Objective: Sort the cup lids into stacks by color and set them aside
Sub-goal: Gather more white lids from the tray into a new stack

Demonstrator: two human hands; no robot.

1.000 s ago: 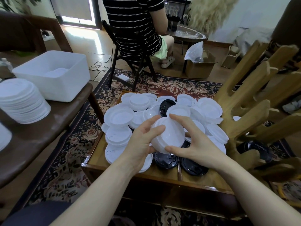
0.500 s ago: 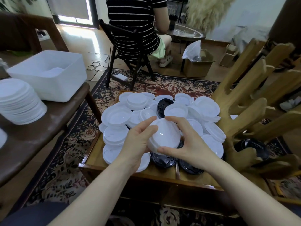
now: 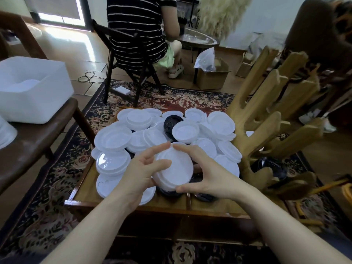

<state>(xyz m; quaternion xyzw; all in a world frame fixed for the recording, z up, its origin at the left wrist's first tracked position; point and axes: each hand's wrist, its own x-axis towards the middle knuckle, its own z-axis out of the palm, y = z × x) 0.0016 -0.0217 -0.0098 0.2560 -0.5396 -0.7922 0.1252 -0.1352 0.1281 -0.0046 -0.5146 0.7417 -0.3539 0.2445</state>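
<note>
- Two hands on one small stack of white lids [image 3: 172, 168], held tilted just above the low wooden table [image 3: 171, 203], near its front edge.
- L hand [image 3: 140, 173]: thumb and fingers curled round stack's left rim.
- R hand [image 3: 205, 173]: index on top edge, thumb at bottom rim, pinching it.
- Behind and around: heap of loose white lids [image 3: 190, 130], w/ a black lid [image 3: 170, 121] poking out; more black lids [image 3: 202, 196] under the hands.
- Left: white bin [image 3: 32, 92] on dark bench.
</note>
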